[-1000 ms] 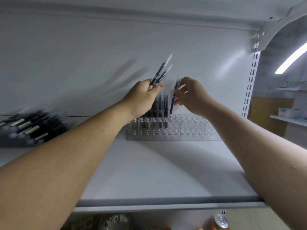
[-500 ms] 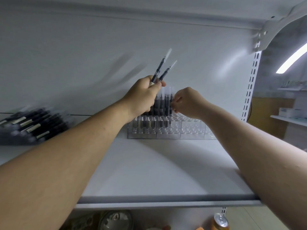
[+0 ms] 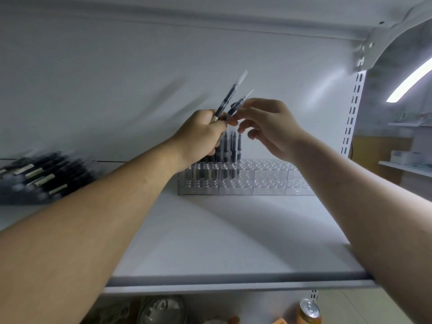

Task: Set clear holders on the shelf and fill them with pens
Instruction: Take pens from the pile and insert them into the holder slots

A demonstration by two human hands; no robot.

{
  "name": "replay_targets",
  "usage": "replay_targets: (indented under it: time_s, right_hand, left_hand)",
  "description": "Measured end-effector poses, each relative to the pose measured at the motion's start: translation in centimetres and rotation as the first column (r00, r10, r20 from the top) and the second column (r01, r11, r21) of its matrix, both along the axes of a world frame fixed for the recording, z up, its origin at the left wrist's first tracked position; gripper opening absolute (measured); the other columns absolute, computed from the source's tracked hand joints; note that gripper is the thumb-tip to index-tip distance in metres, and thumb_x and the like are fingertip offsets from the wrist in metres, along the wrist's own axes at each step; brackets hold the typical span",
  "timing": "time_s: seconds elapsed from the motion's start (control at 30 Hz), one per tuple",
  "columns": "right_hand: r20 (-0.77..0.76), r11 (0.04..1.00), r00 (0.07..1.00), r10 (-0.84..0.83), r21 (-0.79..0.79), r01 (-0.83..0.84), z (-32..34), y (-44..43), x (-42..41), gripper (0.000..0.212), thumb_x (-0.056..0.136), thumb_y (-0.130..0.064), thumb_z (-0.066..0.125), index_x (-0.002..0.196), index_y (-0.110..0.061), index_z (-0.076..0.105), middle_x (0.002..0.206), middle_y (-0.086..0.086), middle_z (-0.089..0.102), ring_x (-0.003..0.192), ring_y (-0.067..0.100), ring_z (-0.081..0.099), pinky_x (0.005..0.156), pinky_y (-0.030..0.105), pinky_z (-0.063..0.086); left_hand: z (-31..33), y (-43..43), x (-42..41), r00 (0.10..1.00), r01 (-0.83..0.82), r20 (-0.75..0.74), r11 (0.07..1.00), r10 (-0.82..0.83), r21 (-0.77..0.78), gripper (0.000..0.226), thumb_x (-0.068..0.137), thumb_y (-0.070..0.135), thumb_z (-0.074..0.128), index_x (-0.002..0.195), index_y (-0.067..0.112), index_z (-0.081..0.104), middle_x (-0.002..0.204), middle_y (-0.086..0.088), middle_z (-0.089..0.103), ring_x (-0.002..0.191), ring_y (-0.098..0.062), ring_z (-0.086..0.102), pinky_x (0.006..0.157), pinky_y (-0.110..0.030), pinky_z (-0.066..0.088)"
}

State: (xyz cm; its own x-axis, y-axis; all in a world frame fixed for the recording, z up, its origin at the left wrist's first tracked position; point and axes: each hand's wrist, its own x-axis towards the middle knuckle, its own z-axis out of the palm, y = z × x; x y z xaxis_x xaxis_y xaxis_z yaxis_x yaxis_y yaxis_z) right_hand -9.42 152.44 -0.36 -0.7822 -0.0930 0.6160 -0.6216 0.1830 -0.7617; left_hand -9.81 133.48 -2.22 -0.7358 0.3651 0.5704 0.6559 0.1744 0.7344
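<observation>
A row of clear holders (image 3: 268, 181) stands at the back of the white shelf (image 3: 210, 235). Several dark pens (image 3: 231, 146) stand upright in its left part; the right holders hold nothing. My left hand (image 3: 201, 134) is raised above the holders' left end and grips two dark pens with clear caps (image 3: 228, 98), pointing up and right. Beside it, my right hand (image 3: 271, 127) pinches the lower of those two pens (image 3: 236, 107) with its fingertips.
A blurred pile of dark pens (image 3: 42, 176) lies on the shelf at the far left. A slotted upright (image 3: 353, 108) bounds the shelf on the right. Below the shelf edge are a drinks can (image 3: 308, 312) and a round lid (image 3: 161, 309).
My right hand set a pen down into the holder, then rose to the pens in my left hand. My left hand stayed nearly still.
</observation>
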Motion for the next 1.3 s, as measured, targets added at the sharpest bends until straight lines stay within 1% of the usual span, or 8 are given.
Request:
replay_targets:
  time_s: [0.17,0.37,0.47,0.7,0.8,0.87,1.07,1.3]
  right_hand:
    - [0.017,0.998,0.999,0.041,-0.050,-0.040,-0.2,0.0,-0.1,0.021,0.101,-0.023,0.069,0.094,-0.003,0.070,0.088,0.013,0.073,0.079,0.024,0.061,0.063,0.032,0.038]
    - [0.021,0.974,1.000,0.012,-0.226,-0.007,0.3,0.0,0.1,0.016,0.102,-0.013,0.063,0.096,0.000,0.070,0.086,0.011,0.075,0.078,0.023,0.070,0.062,0.031,0.041]
    - [-0.007,0.941,0.999,-0.040,-0.337,0.035,0.8,0.6,0.1,0.016,0.103,-0.010,0.060,0.095,0.000,0.070,0.081,0.009,0.072,0.075,0.023,0.071,0.059,0.029,0.044]
    - [-0.229,0.879,0.871,-0.436,0.097,0.466,-0.1,1.7,-1.2,0.013,0.102,-0.015,0.061,0.093,-0.012,0.071,0.084,0.003,0.076,0.066,0.012,0.076,0.056,0.023,0.052]
    - [-0.236,0.846,0.868,-0.438,0.219,0.486,-0.7,1.7,-1.6,0.014,0.101,-0.015,0.062,0.094,-0.009,0.072,0.083,0.002,0.077,0.070,0.018,0.077,0.073,0.042,0.062]
    - [-0.241,0.840,0.872,-0.426,0.252,0.480,-0.8,1.4,-1.6,0.015,0.101,-0.016,0.062,0.095,-0.006,0.073,0.084,0.003,0.077,0.070,0.019,0.078,0.079,0.051,0.062]
    - [-0.229,0.797,0.887,-0.401,0.391,0.461,-1.1,1.1,-1.5,0.013,0.100,-0.020,0.064,0.089,-0.017,0.071,0.076,-0.001,0.077,0.072,0.023,0.077,0.075,0.055,0.061]
    - [-0.166,0.733,0.896,-0.411,0.524,0.434,-1.4,0.9,-1.3,0.011,0.093,-0.020,0.069,0.083,-0.017,0.073,0.069,-0.002,0.078,0.075,0.025,0.078,0.078,0.049,0.063]
  left_hand:
    - [0.0,0.1,0.6,1.000,0.015,0.004,0.999,-0.015,-0.028,0.024,0.108,0.013,0.044,0.121,0.005,0.062,0.079,-0.006,0.042,0.056,-0.014,0.032,0.049,-0.026,0.030]
    - [0.1,0.1,0.9,0.997,-0.065,-0.047,0.997,0.063,-0.035,0.018,0.108,0.013,0.046,0.111,0.009,0.063,0.091,-0.026,0.061,0.064,-0.023,0.048,0.053,-0.032,0.034]
    - [0.1,0.0,0.7,0.987,-0.125,-0.111,0.991,0.119,-0.048,0.021,0.107,0.012,0.046,0.110,0.014,0.067,0.085,0.000,0.065,0.068,-0.012,0.055,0.053,-0.019,0.041]
    - [0.1,-0.4,0.3,0.973,-0.189,-0.152,0.978,0.174,-0.085,0.023,0.104,0.003,0.040,0.091,0.022,0.043,0.101,-0.010,0.064,0.072,-0.018,0.053,0.049,-0.018,0.041]
    - [0.2,-0.4,0.5,0.981,-0.162,-0.115,0.985,0.155,-0.051,0.019,0.102,0.002,0.043,0.092,0.018,0.039,0.102,-0.028,0.057,0.067,-0.024,0.047,0.043,-0.020,0.037]
    - [0.3,-0.3,0.6,0.988,-0.132,-0.088,0.991,0.129,-0.036,0.018,0.105,0.007,0.046,0.093,0.016,0.037,0.092,-0.022,0.053,0.056,-0.021,0.042,0.042,-0.022,0.035]
    - [0.1,-0.3,0.3,0.995,-0.057,-0.078,0.998,0.054,-0.028,0.036,0.111,0.040,0.043,0.083,0.019,0.036,0.064,0.006,0.033,0.056,-0.016,0.028,0.048,-0.030,0.026]
    - [0.2,-0.6,0.5,0.945,-0.223,-0.280,0.961,0.172,-0.164,0.031,0.112,0.030,0.039,0.086,0.016,0.046,0.072,-0.001,0.045,0.059,-0.011,0.039,0.061,-0.034,0.034]
